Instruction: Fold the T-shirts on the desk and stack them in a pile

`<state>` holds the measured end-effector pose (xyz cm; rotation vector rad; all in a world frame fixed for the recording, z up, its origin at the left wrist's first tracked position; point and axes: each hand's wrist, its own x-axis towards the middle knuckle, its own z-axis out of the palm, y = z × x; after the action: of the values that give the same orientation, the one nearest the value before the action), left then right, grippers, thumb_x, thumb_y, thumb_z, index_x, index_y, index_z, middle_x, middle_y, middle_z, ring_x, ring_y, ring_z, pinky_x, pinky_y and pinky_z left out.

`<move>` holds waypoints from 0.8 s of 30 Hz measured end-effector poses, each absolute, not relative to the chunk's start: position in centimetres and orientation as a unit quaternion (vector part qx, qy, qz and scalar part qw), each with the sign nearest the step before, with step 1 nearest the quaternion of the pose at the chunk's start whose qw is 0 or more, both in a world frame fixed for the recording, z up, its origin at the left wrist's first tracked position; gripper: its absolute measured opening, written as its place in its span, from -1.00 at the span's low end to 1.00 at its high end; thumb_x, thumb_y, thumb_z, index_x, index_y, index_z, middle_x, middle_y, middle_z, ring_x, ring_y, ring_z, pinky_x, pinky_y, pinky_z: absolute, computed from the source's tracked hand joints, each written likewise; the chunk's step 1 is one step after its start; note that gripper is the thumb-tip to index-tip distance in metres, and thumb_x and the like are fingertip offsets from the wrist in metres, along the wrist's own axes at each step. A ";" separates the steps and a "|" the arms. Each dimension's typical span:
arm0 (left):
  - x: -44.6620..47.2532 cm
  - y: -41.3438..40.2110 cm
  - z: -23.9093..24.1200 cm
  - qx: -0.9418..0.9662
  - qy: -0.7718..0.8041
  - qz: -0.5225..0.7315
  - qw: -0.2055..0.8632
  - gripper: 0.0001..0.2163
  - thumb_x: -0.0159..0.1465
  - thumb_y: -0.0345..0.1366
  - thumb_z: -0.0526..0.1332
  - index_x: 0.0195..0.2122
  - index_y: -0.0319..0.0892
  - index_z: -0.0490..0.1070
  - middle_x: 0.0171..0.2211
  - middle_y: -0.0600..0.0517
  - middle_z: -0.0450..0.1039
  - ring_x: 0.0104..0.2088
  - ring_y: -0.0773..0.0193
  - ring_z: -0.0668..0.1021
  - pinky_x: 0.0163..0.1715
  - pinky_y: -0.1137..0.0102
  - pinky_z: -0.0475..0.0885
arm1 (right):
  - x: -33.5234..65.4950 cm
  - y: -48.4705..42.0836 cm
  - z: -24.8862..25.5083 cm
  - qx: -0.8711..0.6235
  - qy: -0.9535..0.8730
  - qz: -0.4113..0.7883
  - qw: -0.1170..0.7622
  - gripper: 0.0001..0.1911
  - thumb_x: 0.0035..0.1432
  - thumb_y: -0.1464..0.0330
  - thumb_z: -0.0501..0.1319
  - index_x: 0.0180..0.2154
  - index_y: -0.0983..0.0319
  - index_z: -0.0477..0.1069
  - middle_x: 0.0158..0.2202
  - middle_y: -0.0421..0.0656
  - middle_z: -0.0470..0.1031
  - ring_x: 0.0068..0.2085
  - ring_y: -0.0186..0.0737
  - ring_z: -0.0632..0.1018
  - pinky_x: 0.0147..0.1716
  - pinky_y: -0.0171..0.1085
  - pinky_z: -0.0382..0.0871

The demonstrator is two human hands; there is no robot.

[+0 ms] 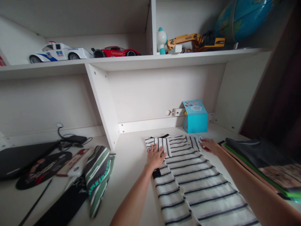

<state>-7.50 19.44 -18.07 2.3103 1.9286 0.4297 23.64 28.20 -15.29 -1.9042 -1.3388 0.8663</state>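
Observation:
A white shirt with black stripes [202, 182] lies face down or folded over on the desk; which side is up I cannot tell. Its left side is folded inward, with a sleeve laid over the top left. My left hand [155, 157] rests flat on that folded part, fingers spread. At the shirt's upper right corner, my right hand [209, 146] pinches the edge of the cloth between thumb and fingers.
A blue desk calendar [197, 122] stands behind the shirt. Folded clothes [265, 160] are stacked at right. To the left lie a green striped cloth item [100, 175], a black laptop [25, 157] and a power adapter [76, 139]. Toy vehicles [61, 51] sit on the shelf above.

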 end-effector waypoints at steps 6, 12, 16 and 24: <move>-7.4 19.1 -17.9 0.756 0.635 0.143 0.063 -0.47 0.27 0.09 -0.18 0.21 0.06 0.09 0.29 -0.04 -0.09 0.27 -0.10 -0.05 0.16 -0.06 -0.12 | 21.4 28.2 -10.8 -0.703 -0.607 0.216 0.301 -0.66 0.19 0.27 0.16 -0.03 0.28 0.32 -0.06 -0.10 0.38 -0.13 -0.20 0.47 -0.18 -0.14 0.40; -7.6 19.4 -17.9 0.741 0.642 0.176 0.086 -0.49 0.30 0.04 -0.21 0.24 0.05 0.03 0.28 0.00 -0.03 0.27 -0.04 -0.03 0.17 0.00 -0.12 | 13.1 24.8 -8.9 -0.561 -0.773 0.096 0.281 -0.48 0.10 0.57 0.06 0.12 0.28 0.24 0.10 -0.02 0.32 0.04 -0.10 0.40 0.06 -0.16 0.21; -8.0 19.9 -18.0 0.703 0.660 0.239 0.115 -0.50 0.34 -0.14 -0.20 0.29 -0.11 -0.13 0.23 -0.06 0.09 0.24 0.11 0.11 0.18 0.16 -0.06 | 7.7 20.4 -10.5 -0.429 -0.872 0.089 0.217 -0.35 0.00 0.60 0.09 0.16 0.20 0.19 0.18 -0.08 0.23 0.00 -0.17 0.45 -0.01 -0.28 0.29; -8.3 19.9 -17.8 0.693 0.657 0.272 0.118 -0.50 0.32 -0.26 -0.18 0.29 -0.18 -0.14 0.10 -0.09 0.31 0.15 0.21 0.27 0.15 0.28 0.02 | 15.7 13.3 -11.8 -0.410 -0.892 0.079 0.174 -0.38 0.12 0.33 0.11 0.22 0.19 0.07 0.11 -0.01 0.31 0.00 -0.10 0.45 -0.05 -0.16 0.34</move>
<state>-8.26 19.95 -17.80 2.0274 1.9225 0.7971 15.70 13.29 -11.85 -1.1613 -2.5300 0.2236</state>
